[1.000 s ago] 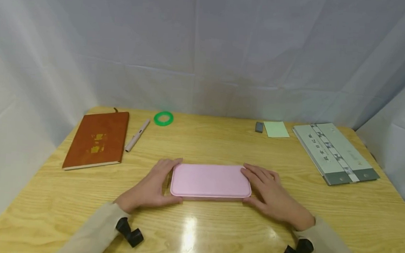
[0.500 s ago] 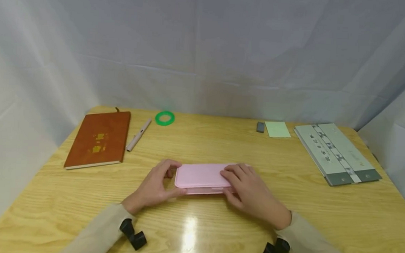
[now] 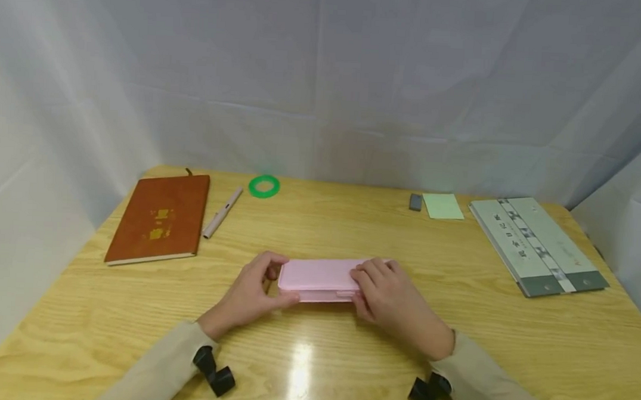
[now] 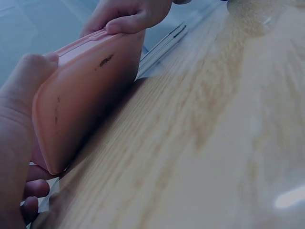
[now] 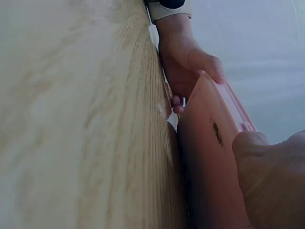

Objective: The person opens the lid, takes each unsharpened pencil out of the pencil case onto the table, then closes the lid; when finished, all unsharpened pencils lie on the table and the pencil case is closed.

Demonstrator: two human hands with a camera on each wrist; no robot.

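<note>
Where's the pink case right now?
In the head view, the pink case is in the middle, held between the left hand and the right hand, its near side tipped up off the table.

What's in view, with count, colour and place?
table: 1, yellowish, foreground
cloth: count unclear, white, background
case: 1, pink, near centre
ribboned notebook: 1, brown, left
pen: 1, greyish, left-centre
ring: 1, green, far left-centre
block: 1, dark grey, far right-centre
paper square: 1, pale green, right of block
banded notebook: 1, grey-green, right
sleeves: 2, beige, lower corners
wrist devices: 2, black, at cuffs
left hand: 1, gripping case's left side
right hand: 1, gripping case's right side
</note>
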